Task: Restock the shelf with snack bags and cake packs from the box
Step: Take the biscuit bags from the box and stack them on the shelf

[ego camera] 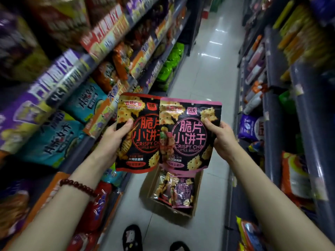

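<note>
Left hand (116, 136) grips a red-trimmed snack bag (139, 133) and right hand (222, 140) a pink-trimmed bag (190, 134), mid-frame above the box (152, 187); edge-only grips risk a drop, and similar packs risk misshelving.

Narrow aisle — glossy pale floor (208, 84)

Both forearms are showing bare from the elbow down, with no sleeve reaching into view. The left hand (116, 137) and the right hand (222, 137) are wearing no gloves and no rings that can be made out. Around the left wrist a bracelet (78, 186) of round, dark reddish-brown beads is sitting in a single strand. At the bottom edge of the view, two dark slippers (132, 237) are showing on the feet; the left one is carrying a pale patterned patch on its top, blurred.
</note>
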The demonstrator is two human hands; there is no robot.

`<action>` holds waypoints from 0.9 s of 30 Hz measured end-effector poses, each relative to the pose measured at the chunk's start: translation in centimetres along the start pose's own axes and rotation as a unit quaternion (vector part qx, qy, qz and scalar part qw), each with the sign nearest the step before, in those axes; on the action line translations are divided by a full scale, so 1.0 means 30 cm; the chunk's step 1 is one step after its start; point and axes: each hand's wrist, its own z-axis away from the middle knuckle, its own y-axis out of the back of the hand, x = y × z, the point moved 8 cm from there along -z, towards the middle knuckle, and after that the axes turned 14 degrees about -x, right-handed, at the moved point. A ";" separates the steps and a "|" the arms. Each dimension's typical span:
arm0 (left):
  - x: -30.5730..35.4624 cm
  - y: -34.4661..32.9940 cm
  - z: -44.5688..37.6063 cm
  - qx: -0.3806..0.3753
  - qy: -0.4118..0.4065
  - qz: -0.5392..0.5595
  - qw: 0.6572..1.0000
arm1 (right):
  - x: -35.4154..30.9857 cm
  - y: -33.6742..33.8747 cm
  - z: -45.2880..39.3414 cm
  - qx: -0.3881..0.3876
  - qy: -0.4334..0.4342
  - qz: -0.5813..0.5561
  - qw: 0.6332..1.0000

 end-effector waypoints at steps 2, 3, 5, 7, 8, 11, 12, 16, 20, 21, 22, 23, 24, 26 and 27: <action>0.097 -0.003 0.098 0.024 -0.017 0.014 0.999 | -0.096 -0.072 0.009 -0.034 0.006 0.007 0.999; 0.136 -0.003 0.148 0.037 -0.021 0.021 0.999 | -0.143 -0.110 0.017 -0.051 0.010 0.013 0.999; 0.207 0.001 0.253 0.063 -0.030 0.030 0.997 | -0.228 -0.191 0.039 -0.092 0.015 0.023 0.995; 0.267 0.003 0.361 0.087 -0.045 0.036 0.994 | -0.303 -0.269 0.066 -0.136 0.017 0.033 0.990; 0.289 0.003 0.413 0.099 -0.050 0.040 0.993 | -0.336 -0.305 0.082 -0.155 0.017 0.039 0.987; 0.351 0.000 0.564 0.138 -0.073 0.052 0.986 | -0.417 -0.401 0.128 -0.202 0.020 0.051 0.978; 0.371 0.000 0.611 0.150 -0.083 0.058 0.984 | -0.441 -0.433 0.142 -0.214 0.021 0.055 0.975; 0.451 0.008 0.795 0.192 -0.103 0.053 0.975 | -0.526 -0.582 0.198 -0.261 0.028 0.070 0.962; 0.533 0.055 0.966 0.234 -0.129 0.029 0.963 | -0.616 -0.757 0.261 -0.305 0.057 0.079 0.947; 0.555 0.069 1.005 0.237 -0.135 0.022 0.962 | -0.636 -0.801 0.278 -0.317 0.066 0.077 0.943; 0.576 0.084 1.046 0.239 -0.141 0.015 0.961 | -0.653 -0.847 0.297 -0.331 0.073 0.072 0.938; 0.597 0.097 1.088 0.243 -0.148 0.010 0.959 | -0.669 -0.896 0.317 -0.346 0.078 0.068 0.933; 0.617 0.110 1.130 0.245 -0.156 0.005 0.957 | -0.683 -0.945 0.335 -0.358 0.082 0.068 0.928; 0.653 0.137 1.216 0.251 -0.178 -0.001 0.951 | -0.704 -1.043 0.371 -0.380 0.089 0.076 0.918; 0.671 0.151 1.261 0.258 -0.191 -0.004 0.947 | -0.711 -1.091 0.389 -0.393 0.093 0.077 0.912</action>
